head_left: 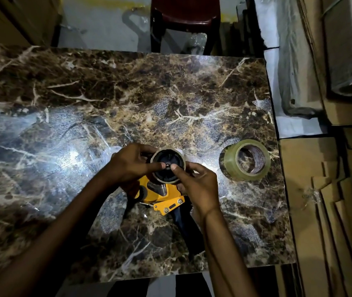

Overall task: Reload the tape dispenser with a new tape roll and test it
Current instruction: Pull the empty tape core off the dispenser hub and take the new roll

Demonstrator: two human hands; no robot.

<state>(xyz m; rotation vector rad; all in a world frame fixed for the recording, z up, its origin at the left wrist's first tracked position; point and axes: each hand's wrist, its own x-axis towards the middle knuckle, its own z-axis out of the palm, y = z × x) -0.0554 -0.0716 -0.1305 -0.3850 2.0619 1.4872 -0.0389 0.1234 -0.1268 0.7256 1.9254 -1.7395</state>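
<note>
A yellow tape dispenser point(160, 195) with a dark handle lies on the marble table point(128, 93) near the front middle. On its black spool sits a nearly used-up roll, a thin cardboard core point(167, 166). My left hand point(130, 165) grips that core from the left, thumb pressed on the hub. My right hand point(194, 181) holds it from the right, thumb also at the hub. A full roll of clear tape point(246, 160) rests tilted on the table, a hand's width to the right of my right hand.
A dark red plastic chair point(184, 20) stands beyond the table's far edge. Flattened cardboard boxes point(331, 211) are stacked along the right side. The table's right edge runs just past the new roll.
</note>
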